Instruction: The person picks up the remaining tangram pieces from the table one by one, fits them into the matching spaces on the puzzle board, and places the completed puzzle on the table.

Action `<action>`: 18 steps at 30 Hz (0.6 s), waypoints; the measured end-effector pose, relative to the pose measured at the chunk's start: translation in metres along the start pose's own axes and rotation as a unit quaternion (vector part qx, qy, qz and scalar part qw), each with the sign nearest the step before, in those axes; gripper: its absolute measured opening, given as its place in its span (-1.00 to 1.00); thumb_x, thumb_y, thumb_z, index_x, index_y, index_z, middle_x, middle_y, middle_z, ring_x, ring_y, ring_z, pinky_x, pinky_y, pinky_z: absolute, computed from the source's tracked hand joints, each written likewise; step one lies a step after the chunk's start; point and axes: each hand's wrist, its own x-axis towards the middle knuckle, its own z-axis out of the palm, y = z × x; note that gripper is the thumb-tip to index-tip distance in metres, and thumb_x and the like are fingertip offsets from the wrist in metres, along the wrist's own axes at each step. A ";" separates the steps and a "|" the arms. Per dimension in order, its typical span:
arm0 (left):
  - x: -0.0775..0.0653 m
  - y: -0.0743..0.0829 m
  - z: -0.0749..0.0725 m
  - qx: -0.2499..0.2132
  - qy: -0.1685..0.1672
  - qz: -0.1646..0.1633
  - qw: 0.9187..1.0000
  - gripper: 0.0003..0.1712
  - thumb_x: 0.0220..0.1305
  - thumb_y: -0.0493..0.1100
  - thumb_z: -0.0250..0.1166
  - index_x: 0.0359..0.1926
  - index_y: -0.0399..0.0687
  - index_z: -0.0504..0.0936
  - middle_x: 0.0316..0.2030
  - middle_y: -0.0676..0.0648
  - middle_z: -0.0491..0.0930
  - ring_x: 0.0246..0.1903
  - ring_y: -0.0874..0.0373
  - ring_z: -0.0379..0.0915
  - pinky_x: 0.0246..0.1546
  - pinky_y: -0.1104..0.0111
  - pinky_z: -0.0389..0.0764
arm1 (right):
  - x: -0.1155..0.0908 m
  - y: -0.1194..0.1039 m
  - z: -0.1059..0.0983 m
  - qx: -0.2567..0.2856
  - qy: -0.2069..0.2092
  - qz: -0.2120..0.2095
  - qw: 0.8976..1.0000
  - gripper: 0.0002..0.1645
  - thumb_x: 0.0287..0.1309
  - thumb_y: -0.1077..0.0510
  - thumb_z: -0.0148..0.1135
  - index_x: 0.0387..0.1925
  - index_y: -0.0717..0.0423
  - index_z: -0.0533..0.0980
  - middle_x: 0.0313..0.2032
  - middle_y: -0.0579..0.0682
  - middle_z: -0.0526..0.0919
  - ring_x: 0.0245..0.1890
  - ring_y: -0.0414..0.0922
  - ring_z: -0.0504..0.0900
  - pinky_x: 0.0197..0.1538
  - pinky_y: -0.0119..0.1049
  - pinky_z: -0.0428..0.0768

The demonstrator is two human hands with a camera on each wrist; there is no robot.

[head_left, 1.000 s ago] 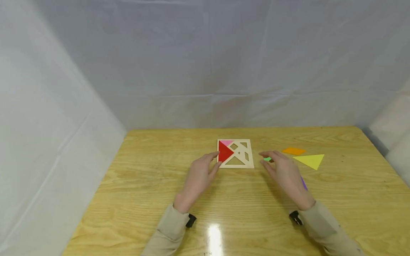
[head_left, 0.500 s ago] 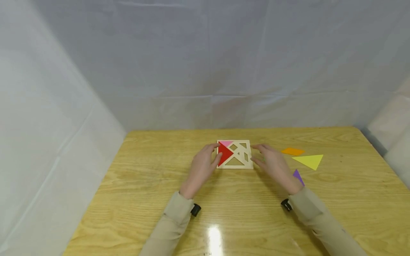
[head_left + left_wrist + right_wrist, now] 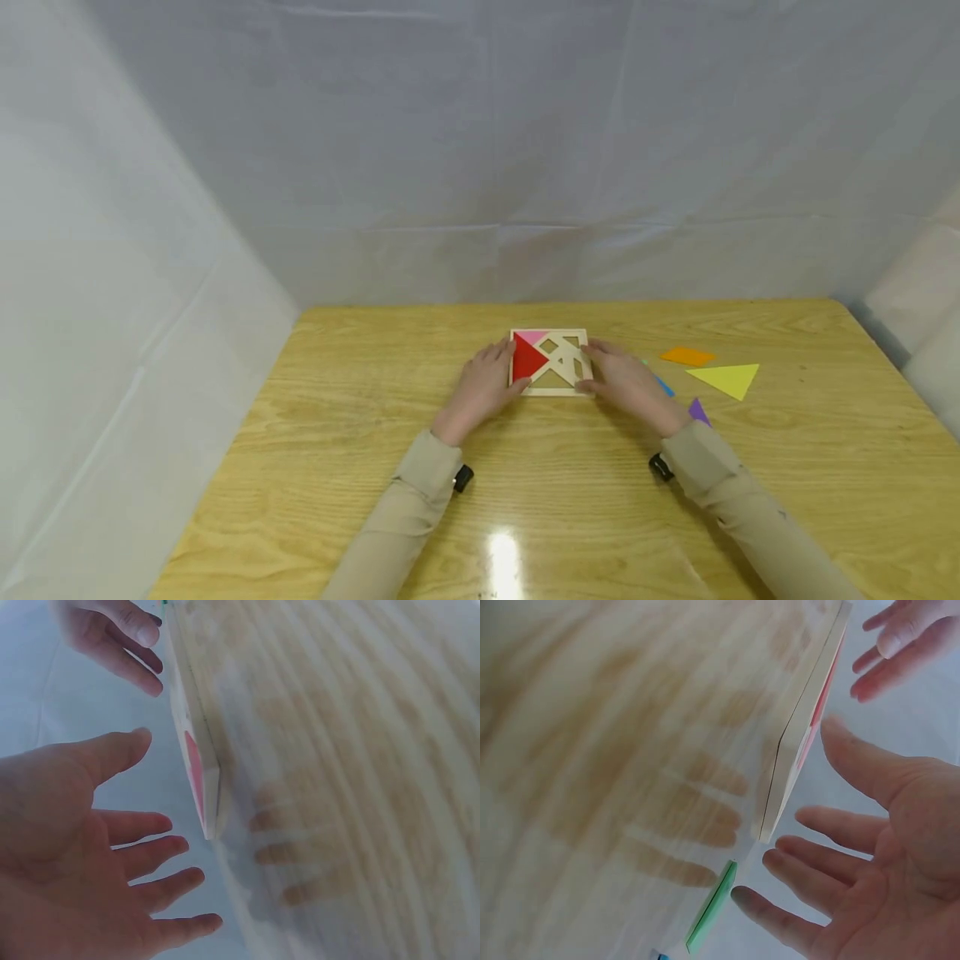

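Observation:
A pale wooden tangram board (image 3: 555,392) lies flat on the table, with cutouts in its right part. A large red triangle (image 3: 529,359) fills the left of it, and a pink triangle (image 3: 530,335) sits at the upper left. My left hand (image 3: 483,387) is at the board's left side, its fingers loosely spread and its thumb by the near left corner. At the right side, my right hand (image 3: 622,382) has its fingers extended near the edge. In the right wrist view a green piece (image 3: 711,907) lies beside the little finger. Both palms hold nothing.
Right of the board lie an orange parallelogram (image 3: 687,357), a yellow triangle (image 3: 727,380), a purple triangle (image 3: 699,412) and a blue piece (image 3: 664,387) partly hidden by the right hand. Pale sheeting (image 3: 495,250) stands behind the wooden table (image 3: 337,467).
My right hand has moved left from the green piece to the board's right side, uncovering the blue piece and more of the purple triangle. The left hand has shifted slightly right against the board.

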 end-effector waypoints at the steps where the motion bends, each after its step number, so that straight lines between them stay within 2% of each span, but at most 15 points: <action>1: 0.000 0.000 0.001 0.000 -0.009 -0.006 1.000 -0.15 0.46 0.12 0.22 0.54 -0.28 0.18 0.51 -0.25 0.19 0.48 -0.22 0.12 0.41 -0.15 0.23 | 0.000 0.000 0.000 -0.004 -0.004 -0.005 1.000 -0.17 0.25 0.00 0.40 0.35 0.45 0.36 0.39 0.40 0.34 0.27 0.33 0.47 0.24 0.17 0.51; 9: 0.001 -0.002 0.009 0.010 -0.068 -0.030 0.997 -0.05 0.44 0.25 0.18 0.58 -0.20 0.08 0.56 -0.18 0.08 0.54 -0.16 -0.04 0.44 -0.21 0.10 | -0.002 0.002 -0.001 -0.005 -0.043 -0.012 0.999 -0.09 0.25 -0.05 0.37 0.39 0.49 0.29 0.42 0.43 0.26 0.37 0.33 0.35 0.31 0.16 0.43; 18: 0.003 -0.004 0.009 0.006 -0.077 -0.029 0.997 -0.06 0.43 0.25 0.20 0.58 -0.18 0.12 0.57 -0.14 0.07 0.56 -0.12 -0.09 0.46 -0.21 0.06 | 0.001 0.004 0.000 -0.017 -0.045 -0.013 0.999 -0.08 0.24 -0.08 0.37 0.39 0.46 0.31 0.42 0.41 0.27 0.41 0.33 0.29 0.33 0.20 0.39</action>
